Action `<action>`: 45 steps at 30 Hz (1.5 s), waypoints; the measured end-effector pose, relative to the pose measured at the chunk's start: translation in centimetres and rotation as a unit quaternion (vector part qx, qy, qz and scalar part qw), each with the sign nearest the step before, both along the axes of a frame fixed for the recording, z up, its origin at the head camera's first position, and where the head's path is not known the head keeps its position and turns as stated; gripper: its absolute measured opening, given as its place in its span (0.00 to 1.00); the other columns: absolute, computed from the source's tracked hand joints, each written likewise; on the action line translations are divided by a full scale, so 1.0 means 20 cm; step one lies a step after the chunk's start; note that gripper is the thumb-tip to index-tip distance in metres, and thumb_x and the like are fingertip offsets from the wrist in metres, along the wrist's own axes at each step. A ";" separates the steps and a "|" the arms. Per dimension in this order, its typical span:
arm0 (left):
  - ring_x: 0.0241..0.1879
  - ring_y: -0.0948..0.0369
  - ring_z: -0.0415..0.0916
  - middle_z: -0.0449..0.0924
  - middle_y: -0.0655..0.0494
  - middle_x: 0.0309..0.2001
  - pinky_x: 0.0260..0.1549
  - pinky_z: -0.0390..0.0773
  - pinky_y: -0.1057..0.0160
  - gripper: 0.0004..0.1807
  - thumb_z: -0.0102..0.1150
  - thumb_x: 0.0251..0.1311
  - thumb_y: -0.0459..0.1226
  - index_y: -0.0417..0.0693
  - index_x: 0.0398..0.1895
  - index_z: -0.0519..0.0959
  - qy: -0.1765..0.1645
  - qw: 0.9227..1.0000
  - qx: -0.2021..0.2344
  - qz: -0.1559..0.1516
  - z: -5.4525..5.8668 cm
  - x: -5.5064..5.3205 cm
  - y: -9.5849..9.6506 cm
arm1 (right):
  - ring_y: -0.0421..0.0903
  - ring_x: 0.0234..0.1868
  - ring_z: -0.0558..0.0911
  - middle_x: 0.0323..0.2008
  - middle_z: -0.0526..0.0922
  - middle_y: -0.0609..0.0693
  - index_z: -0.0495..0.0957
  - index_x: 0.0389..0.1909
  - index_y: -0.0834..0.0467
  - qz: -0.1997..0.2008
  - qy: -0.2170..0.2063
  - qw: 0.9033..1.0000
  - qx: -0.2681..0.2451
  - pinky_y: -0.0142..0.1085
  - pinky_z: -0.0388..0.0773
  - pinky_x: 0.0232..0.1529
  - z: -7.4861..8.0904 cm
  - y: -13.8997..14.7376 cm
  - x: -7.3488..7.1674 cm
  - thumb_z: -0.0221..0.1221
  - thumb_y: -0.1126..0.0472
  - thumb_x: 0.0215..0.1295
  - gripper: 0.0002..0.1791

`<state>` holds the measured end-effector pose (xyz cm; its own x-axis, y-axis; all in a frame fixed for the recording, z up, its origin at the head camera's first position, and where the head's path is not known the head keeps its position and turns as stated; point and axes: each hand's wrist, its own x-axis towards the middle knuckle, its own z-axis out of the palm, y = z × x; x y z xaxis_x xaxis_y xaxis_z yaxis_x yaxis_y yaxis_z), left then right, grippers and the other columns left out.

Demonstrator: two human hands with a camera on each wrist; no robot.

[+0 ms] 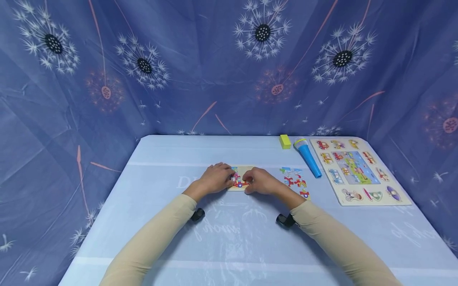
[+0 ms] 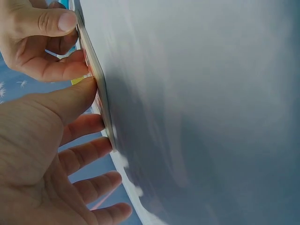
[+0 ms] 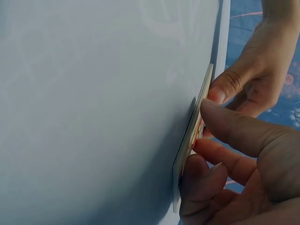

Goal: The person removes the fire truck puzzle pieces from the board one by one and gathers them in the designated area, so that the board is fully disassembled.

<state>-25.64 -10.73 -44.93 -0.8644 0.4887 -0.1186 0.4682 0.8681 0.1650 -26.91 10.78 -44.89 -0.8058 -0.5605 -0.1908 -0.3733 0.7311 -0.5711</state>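
A small wooden jigsaw board point(image 1: 245, 170) lies on the table between both hands, brightly printed pieces on its left part and bare wood at upper right. My left hand point(image 1: 216, 178) rests along its left side, thumb at the near edge and other fingers spread, as the left wrist view shows. From the right, my right hand point(image 1: 262, 180) reaches over the board with bent fingers. Its thumb and index finger close around a red printed puzzle piece point(image 1: 240, 184) at the near edge, largely hidden by the fingers. Several loose puzzle pieces point(image 1: 295, 182) lie right of the board.
Farther back stand a yellow block point(image 1: 285, 142) and a blue toy microphone point(image 1: 308, 158). A large picture puzzle board point(image 1: 343, 194) with vehicle shapes lies at the right side of the table. A blue dandelion-print curtain point(image 1: 200, 71) hangs behind the table's back edge.
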 end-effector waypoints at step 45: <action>0.73 0.45 0.64 0.72 0.48 0.70 0.67 0.66 0.37 0.27 0.60 0.72 0.51 0.51 0.69 0.77 0.003 1.000 0.018 -0.010 0.00 0.00 -0.01 | 0.49 0.36 0.73 0.36 0.75 0.52 0.78 0.48 0.57 -0.091 -0.073 0.988 -0.103 0.39 0.71 0.34 0.00 0.41 0.04 0.68 0.67 0.61 0.16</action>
